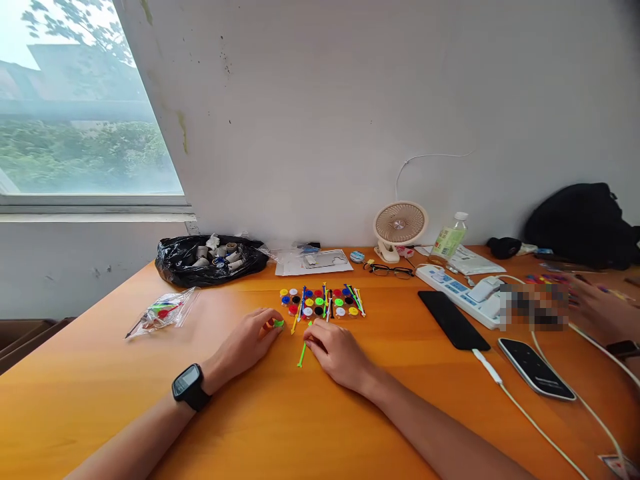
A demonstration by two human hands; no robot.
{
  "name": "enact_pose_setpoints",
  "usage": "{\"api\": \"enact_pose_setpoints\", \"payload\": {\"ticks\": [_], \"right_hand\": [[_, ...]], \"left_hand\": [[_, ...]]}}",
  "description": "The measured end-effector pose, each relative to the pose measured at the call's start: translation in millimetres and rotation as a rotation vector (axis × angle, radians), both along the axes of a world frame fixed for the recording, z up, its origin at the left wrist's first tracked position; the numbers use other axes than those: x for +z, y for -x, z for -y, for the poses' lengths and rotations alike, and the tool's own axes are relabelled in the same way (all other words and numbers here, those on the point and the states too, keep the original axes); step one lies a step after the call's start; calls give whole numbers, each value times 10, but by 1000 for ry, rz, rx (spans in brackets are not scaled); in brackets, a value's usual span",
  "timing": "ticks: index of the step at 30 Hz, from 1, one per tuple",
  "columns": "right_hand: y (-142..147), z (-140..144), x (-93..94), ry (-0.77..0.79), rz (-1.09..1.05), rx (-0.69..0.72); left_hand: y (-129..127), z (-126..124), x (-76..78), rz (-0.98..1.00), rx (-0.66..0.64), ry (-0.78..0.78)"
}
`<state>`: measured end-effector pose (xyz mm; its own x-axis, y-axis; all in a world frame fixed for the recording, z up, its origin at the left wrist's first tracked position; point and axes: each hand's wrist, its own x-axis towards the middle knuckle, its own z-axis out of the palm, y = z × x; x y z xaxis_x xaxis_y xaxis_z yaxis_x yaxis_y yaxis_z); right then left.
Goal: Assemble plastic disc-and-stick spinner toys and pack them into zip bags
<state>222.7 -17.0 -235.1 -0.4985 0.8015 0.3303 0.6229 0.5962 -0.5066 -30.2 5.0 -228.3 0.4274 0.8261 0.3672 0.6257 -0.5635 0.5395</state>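
My left hand (255, 337), with a black watch on its wrist, pinches a small green piece (279, 323) that looks like a round cap. Between the fingertips of my right hand (337, 350) is a thin green plastic stick (302, 355), its lower end pointing toward me. Just beyond both hands lie several small round pieces in rows, among them a red one (319, 293) and a white one (341, 311). Thin coloured sticks rest among them, such as a yellow stick (295, 325) and a green stick (358, 301).
A clear bag of coloured parts (163, 312) lies at left, before a black plastic bag (167, 267). A fan (400, 225), glasses (387, 271) and bottle (450, 239) stand behind. At right are a phone (450, 320), power strip (453, 290), cables and another person's hand (595, 303).
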Motion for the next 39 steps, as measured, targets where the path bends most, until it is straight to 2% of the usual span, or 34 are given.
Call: {"api": "enact_pose_setpoints", "payload": {"ticks": [4, 6, 8, 12, 16, 18, 21, 23, 26, 30, 35, 39], "right_hand": [[-22, 28, 91, -79, -108, 36], [-45, 42, 134, -132, -175, -16], [-75, 43, 140, -112, -257, -65], [-99, 25, 71, -17, -360, -55], [-68, 22, 34, -15, -396, -71], [-55, 29, 47, -4, -443, -72], [-43, 57, 84, -4, -494, -61], [-27, 91, 102, -12, -510, -41], [13, 145, 101, -11, -547, 6], [49, 179, 91, -22, -594, -24], [38, 173, 143, -38, -529, 12], [49, 183, 155, 2, -515, 54]], "left_hand": [[-84, 107, 94, 119, -63, 9], [-132, 151, 103, 134, -141, 68], [-171, 175, 84, 104, -178, 136], [-204, 156, 27, 53, -113, 170], [-214, 127, 6, 188, -88, 174], [-234, 136, 3, 334, -95, 243], [-287, 168, 1, 554, -112, 454], [-328, 191, 4, 639, -122, 582], [-379, 218, 17, 709, -161, 668], [-410, 249, 36, 722, -205, 704], [-420, 271, 35, 741, -215, 749], [-428, 278, 29, 763, -233, 703]]}}
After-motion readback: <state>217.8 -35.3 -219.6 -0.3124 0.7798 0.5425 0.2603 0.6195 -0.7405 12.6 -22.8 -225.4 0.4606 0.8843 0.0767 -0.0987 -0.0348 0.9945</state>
